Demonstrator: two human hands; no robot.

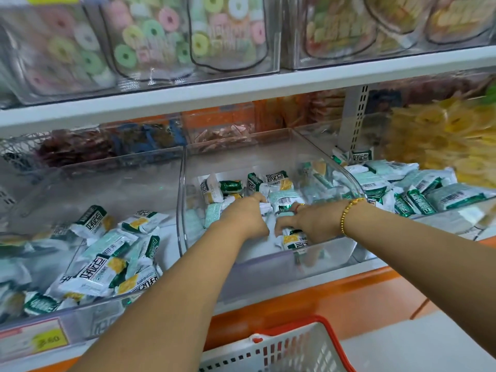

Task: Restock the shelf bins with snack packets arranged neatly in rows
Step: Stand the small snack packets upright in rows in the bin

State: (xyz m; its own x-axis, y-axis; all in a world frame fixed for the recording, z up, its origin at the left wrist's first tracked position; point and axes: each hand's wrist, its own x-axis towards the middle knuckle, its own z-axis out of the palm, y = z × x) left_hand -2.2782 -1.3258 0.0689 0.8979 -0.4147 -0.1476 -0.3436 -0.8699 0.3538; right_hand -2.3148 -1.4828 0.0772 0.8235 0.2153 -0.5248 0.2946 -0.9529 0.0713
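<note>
Both my hands reach into the middle clear plastic bin (185,200) on the lower shelf. My left hand (245,216) has its fingers curled over white and green snack packets (280,197) near the bin's middle. My right hand (308,224), with a gold bead bracelet on the wrist, grips a packet with a yellow picture (294,240) near the bin's front wall. Several more of the same packets lie loose at the back of this bin.
The left bin (107,253) and the right bin (418,194) hold heaps of the same packets. Bags of ring candy (150,41) stand on the shelf above. A white basket with a red rim (300,342) sits below, before the orange shelf edge (335,294).
</note>
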